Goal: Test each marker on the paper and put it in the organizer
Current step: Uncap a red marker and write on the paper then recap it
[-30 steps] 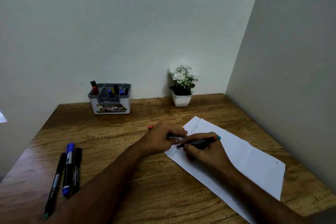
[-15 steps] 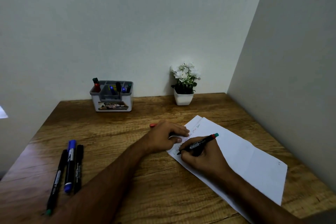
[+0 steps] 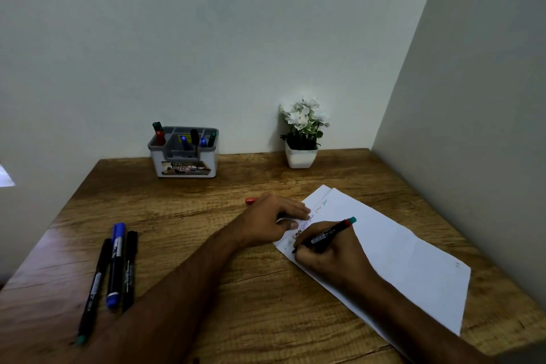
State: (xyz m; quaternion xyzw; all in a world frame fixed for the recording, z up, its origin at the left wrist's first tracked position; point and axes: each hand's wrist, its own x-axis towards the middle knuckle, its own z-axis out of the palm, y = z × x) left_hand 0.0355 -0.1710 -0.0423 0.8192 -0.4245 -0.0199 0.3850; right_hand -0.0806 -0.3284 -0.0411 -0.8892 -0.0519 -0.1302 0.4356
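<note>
My right hand (image 3: pixel 331 257) grips a black marker (image 3: pixel 326 234) with a red and teal end, its tip touching the white paper (image 3: pixel 407 257) near the left edge, beside several scribbles. My left hand (image 3: pixel 271 220) rests on the paper's left edge and holds a red cap (image 3: pixel 250 201) that sticks out to the left. Three markers lie at the front left: a black one with a teal end (image 3: pixel 93 289), a blue one (image 3: pixel 115 264) and a black one (image 3: pixel 129 269). The grey and white organizer (image 3: pixel 184 163) stands at the back with several markers in it.
A small white pot of white flowers (image 3: pixel 302 134) stands at the back, right of the organizer. Walls close the wooden table (image 3: pixel 183 216) at the back and on the right. The paper reaches toward the table's right front edge.
The marker's tip has shifted slightly down and left along the paper while my right hand writes. My left hand stays in place. The view has drifted a little.
</note>
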